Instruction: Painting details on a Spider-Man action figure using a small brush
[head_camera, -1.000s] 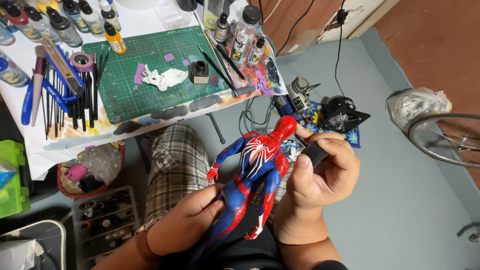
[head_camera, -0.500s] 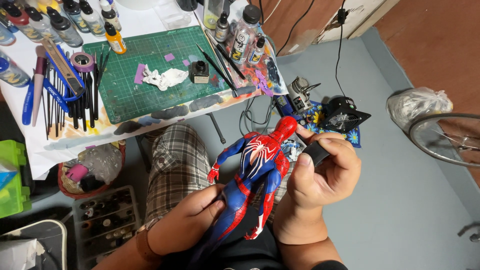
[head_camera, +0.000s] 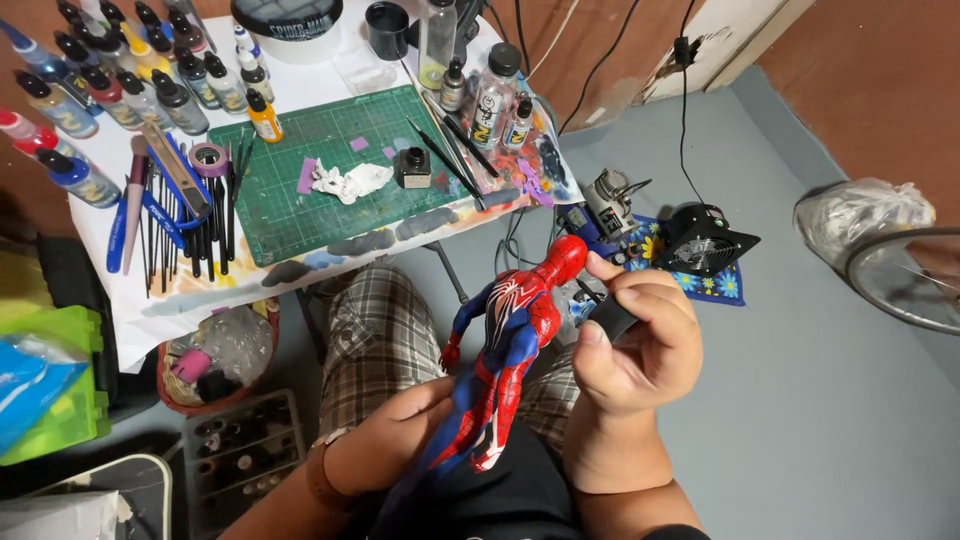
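Left hand (head_camera: 395, 445) closed around the legs of the red-and-blue figure (head_camera: 505, 350), held over the lap, below the green cutting mat (head_camera: 300, 200). Right hand (head_camera: 640, 345) curled, pinching a small black tool (head_camera: 610, 318) at the figure's head. Best to brace the wrists and touch lightly. Figure: glossy hard plastic, slim, jointed.

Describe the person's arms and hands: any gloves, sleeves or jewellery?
Both hands are bare, no gloves or rings visible. The left hand has a thin brownish band at the wrist. The right hand has a bare wrist and forearm, with a dark sleeve edge only near the elbow.
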